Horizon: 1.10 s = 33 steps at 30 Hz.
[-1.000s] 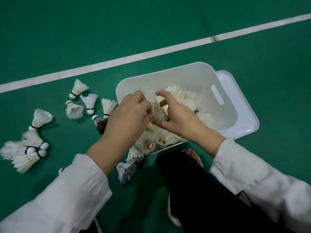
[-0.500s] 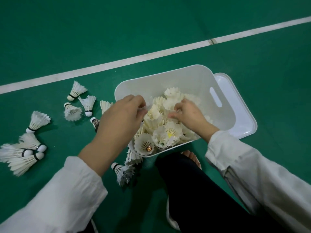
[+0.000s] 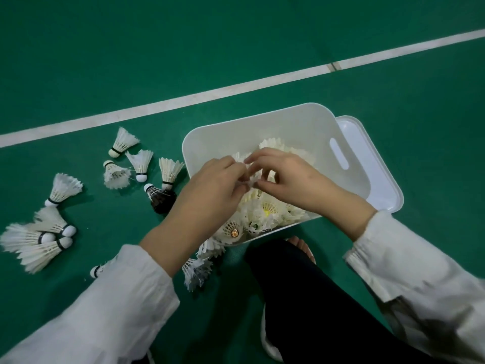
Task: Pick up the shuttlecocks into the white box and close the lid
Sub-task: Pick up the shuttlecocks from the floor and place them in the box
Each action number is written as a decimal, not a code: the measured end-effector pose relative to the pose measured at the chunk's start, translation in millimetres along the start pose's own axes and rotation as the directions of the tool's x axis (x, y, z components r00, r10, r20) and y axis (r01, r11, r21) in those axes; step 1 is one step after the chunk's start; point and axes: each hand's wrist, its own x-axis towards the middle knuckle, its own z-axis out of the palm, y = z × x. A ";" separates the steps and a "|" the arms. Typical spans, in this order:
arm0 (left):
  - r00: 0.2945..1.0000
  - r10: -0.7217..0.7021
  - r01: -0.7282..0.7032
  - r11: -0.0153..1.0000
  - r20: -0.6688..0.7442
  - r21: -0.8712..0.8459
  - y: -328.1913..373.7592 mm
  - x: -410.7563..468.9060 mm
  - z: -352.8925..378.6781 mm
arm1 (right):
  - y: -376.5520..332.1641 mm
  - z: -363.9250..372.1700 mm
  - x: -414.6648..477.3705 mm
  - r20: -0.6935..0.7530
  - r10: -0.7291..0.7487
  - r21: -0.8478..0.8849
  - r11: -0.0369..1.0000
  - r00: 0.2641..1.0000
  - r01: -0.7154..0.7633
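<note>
The white box (image 3: 262,127) stands open on the green floor, holding several white shuttlecocks (image 3: 267,208). Its lid (image 3: 380,179) lies flat under the box's right side. My left hand (image 3: 212,190) and my right hand (image 3: 286,174) meet over the box, and both pinch one white shuttlecock (image 3: 250,179) between their fingertips. Loose shuttlecocks lie on the floor to the left: a group near the box (image 3: 139,161), a dark one (image 3: 160,199), a single one (image 3: 61,189), and a cluster at the far left (image 3: 36,240). More lie by the box's near corner (image 3: 196,271).
A white court line (image 3: 236,88) runs diagonally behind the box. My dark trouser leg (image 3: 301,298) and a foot (image 3: 301,245) sit just in front of the box. Green floor stretches beyond the line and to the right of the lid.
My right hand has risen from the pile and come left to meet my left hand. Both now pinch one shuttlecock above the box. The floor shuttlecocks have not moved.
</note>
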 end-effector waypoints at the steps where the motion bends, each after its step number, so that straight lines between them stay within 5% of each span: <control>1: 1.000 0.012 -0.011 1.000 0.003 -0.006 -0.7 0.0 -2.4 | 1.4 0.1 1.7 0.017 -0.006 -0.014 1.000 1.000 0.006; 8: 0.995 0.069 -0.068 0.997 0.066 -0.028 -15.4 13.1 -31.6 | -11.3 -8.6 10.1 0.051 0.035 0.109 0.993 0.998 -0.040; 16: 0.963 0.077 -0.124 0.977 0.259 0.174 -44.6 23.0 -79.3 | 20.8 13.8 47.9 -0.244 0.186 -0.061 0.977 0.952 -0.206; 23: 0.876 0.072 -0.257 0.906 0.477 0.336 -71.6 -7.5 -79.1 | 29.5 59.4 70.8 0.036 0.361 -0.176 0.920 0.932 -0.349; 28: 0.894 0.019 -0.173 0.936 0.448 0.306 -97.2 -26.3 -83.0 | 0.9 38.5 65.1 -0.001 0.267 -0.341 0.906 0.964 -0.251; 33: 0.918 -0.061 -0.057 0.958 0.393 0.282 -125.5 -55.3 -88.0 | -66.8 19.6 68.6 0.016 0.023 -0.165 0.986 1.000 -0.020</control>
